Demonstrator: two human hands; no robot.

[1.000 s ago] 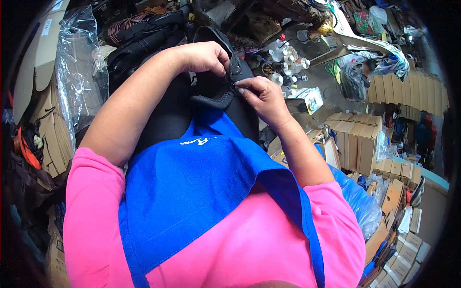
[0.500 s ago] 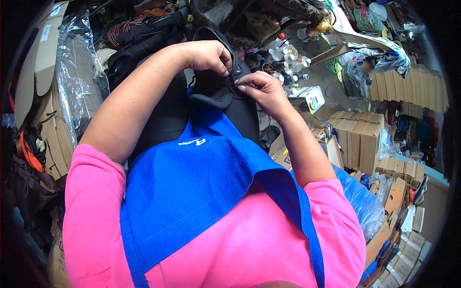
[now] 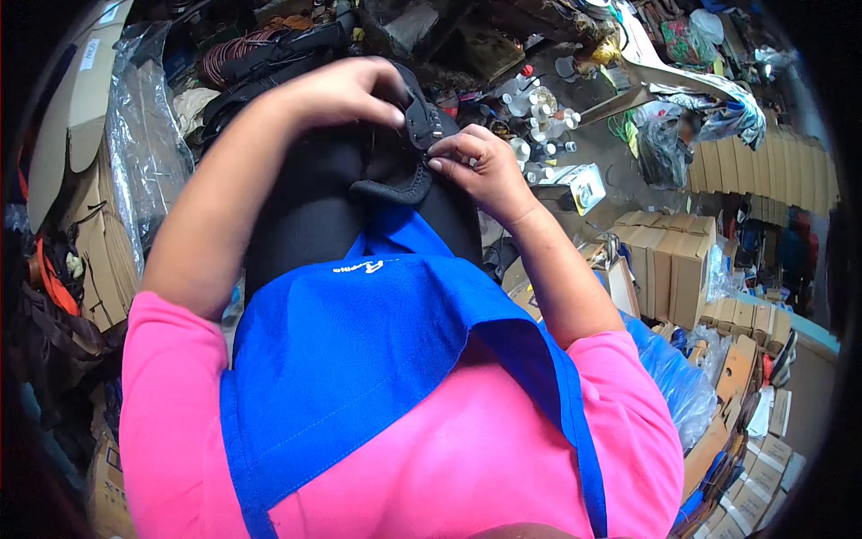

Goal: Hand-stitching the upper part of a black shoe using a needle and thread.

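While both hands meet over the lap, the black piece [image 3: 409, 171], which looks like padded shoe material, lies between them on dark cloth. The left hand [image 3: 346, 90] is curled over its top edge, fingers closed, thumb pressing the small black part [image 3: 422, 121] that rises from it. The right hand [image 3: 480, 166] pinches the same part from the other side, fingertips [image 3: 440, 154] closed on the padded rim. What the pinch does, fitting or pulling, I cannot tell; the piece seems mid-work, not set aside. Beyond the right hand stand small white bottles [image 3: 539, 108]; further right are cardboard boxes [image 3: 669, 265]. A blue apron [image 3: 377, 350] lies nearer the body.
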